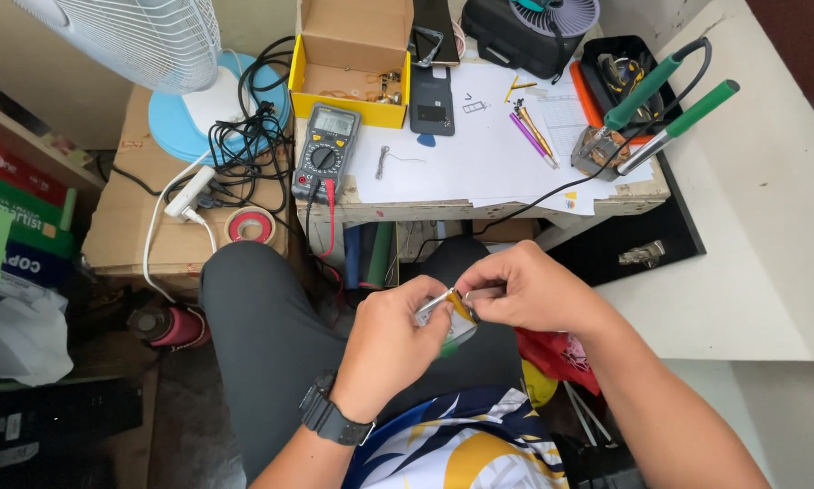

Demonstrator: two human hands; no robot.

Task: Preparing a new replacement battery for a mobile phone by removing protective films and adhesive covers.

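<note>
Pinching a small silvery part (449, 312) over the lap, left hand (393, 344) and right hand (525, 290) both grip it (work seemingly midway); multimeter (327, 149) unused on worktop (479, 154).

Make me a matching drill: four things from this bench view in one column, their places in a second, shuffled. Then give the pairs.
Things:
1. multimeter
2. tape roll
3. soldering irons
4. small flat part

Places:
A. between the left hand and the right hand, over the lap
B. on the cardboard box beside the desk
C. at the desk's left front edge, leads hanging down
D. on a stand at the desk's right end

Pairs: 1-C, 2-B, 3-D, 4-A
</note>
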